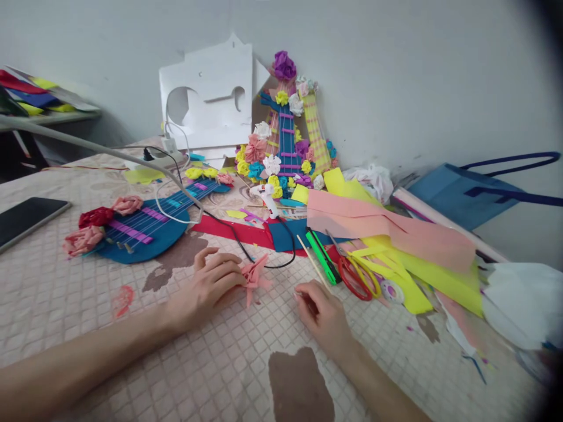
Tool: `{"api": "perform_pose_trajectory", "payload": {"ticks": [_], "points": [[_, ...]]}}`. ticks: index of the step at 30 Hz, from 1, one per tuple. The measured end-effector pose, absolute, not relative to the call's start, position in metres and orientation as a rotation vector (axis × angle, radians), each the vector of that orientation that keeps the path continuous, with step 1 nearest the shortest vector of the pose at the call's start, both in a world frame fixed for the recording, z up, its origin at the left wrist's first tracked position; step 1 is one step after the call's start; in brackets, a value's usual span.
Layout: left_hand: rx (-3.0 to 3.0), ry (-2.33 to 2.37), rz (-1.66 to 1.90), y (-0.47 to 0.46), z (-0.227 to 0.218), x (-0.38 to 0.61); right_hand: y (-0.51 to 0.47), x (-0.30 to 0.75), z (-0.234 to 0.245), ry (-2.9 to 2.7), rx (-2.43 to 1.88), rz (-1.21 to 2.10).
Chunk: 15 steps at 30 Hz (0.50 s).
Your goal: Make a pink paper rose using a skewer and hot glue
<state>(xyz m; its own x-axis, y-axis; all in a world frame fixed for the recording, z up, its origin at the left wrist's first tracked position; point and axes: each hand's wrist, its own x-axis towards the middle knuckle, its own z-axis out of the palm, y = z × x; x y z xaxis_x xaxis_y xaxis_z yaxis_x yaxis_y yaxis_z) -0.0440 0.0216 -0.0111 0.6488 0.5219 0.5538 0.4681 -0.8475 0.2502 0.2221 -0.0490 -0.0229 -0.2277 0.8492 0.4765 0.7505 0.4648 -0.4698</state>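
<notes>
At the centre of the table, my left hand (217, 276) holds a gathered piece of pink crepe paper (254, 278) by its left side, between thumb and fingertips. The paper's pointed ends stick out to the right. Apart from it, my right hand (324, 313) rests low over the table, its fingers curled and pinched together; whatever may be in them is too small to make out. Just beyond it lie a thin wooden stick (313, 258), a green utility knife (323, 257) and red-handled scissors (355, 280). A white glue gun (267, 199) stands further back.
A blue paper guitar (152, 225) with paper roses lies at left, near a phone (30, 220). Decorated guitars (288, 140) lean on the wall beside white foam board (211, 88). Pink and yellow crepe sheets (387, 225) spread rightward. A black cord (240, 240) crosses the middle.
</notes>
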Motion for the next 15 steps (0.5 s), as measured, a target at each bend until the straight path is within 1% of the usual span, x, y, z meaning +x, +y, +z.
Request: {"api": "perform_pose_trajectory", "payload": {"ticks": [8, 15], "points": [[2.719, 0.851, 1.049, 0.021, -0.001, -0.040, -0.043, 0.223, -0.031, -2.063, -1.256, 0.290], [2.724, 0.892, 0.953, 0.024, 0.003, -0.041, -0.042, 0.230, -0.032, -2.068, -1.157, 0.299]]}}
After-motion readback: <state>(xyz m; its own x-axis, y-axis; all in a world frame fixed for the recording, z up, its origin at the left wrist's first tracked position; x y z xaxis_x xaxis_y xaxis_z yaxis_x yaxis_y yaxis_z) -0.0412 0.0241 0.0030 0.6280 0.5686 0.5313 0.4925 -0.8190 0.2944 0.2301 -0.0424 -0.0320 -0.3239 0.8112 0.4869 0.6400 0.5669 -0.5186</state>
